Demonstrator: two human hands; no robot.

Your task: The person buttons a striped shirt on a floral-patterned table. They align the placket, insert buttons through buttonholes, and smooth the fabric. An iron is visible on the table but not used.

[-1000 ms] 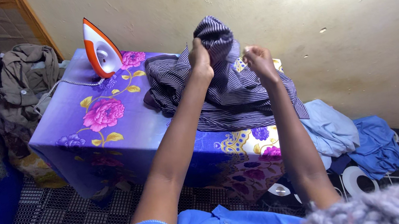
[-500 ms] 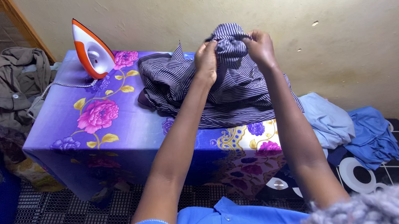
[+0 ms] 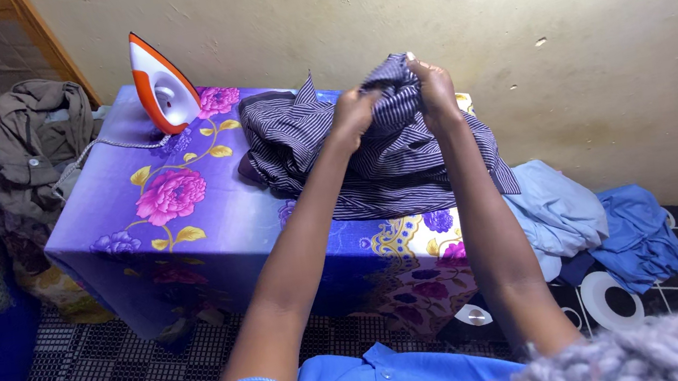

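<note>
Striped dark shirt bunched, gripped closed by left hand and right hand over floral-covered table; spreading flat likely needed next.

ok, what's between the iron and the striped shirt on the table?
Head view: only bare floral cloth lies between the upright iron and the striped shirt. Both hands, left hand and right hand, grip the shirt.

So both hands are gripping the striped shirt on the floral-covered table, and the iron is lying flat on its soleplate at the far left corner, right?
Not quite. The head view shows the iron standing upright on its heel, not flat. The rest holds: left hand and right hand grip the striped shirt on the floral-covered table.
</note>
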